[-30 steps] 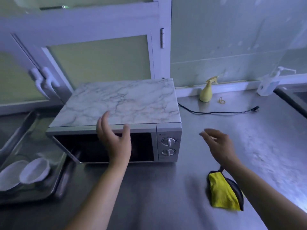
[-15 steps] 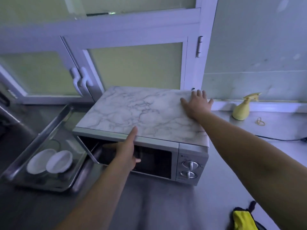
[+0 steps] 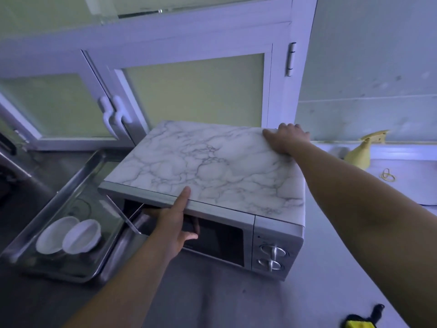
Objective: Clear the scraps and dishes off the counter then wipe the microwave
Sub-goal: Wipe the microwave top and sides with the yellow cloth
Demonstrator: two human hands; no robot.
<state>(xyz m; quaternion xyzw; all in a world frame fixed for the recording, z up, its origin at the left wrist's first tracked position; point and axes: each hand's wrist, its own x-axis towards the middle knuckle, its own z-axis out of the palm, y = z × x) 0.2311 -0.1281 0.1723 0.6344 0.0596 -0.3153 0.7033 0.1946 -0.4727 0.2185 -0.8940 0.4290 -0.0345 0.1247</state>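
On the counter, the microwave sat at an angle w/ its marble-look top facing up and two knobs on the front R side. L hand was at the front top edge: index finger laid straight onto the top, thumb spread low across the dark door window. Its other fingers reached into the shadow at the door, so I couldn't tell if they hooked anything. R hand lay palm-down on the microwave's back R corner, fingers close together at the rear edge, pressing rather than pinching.

Just L of the microwave was a metal tray w/ two white bowls side by side, touching. Behind the microwave stood white cabinet doors. To its R, near the wall, were a yellow spray bottle and a rubber band. Well in front and to the R lay a yellow cloth, cut off by the frame edge.
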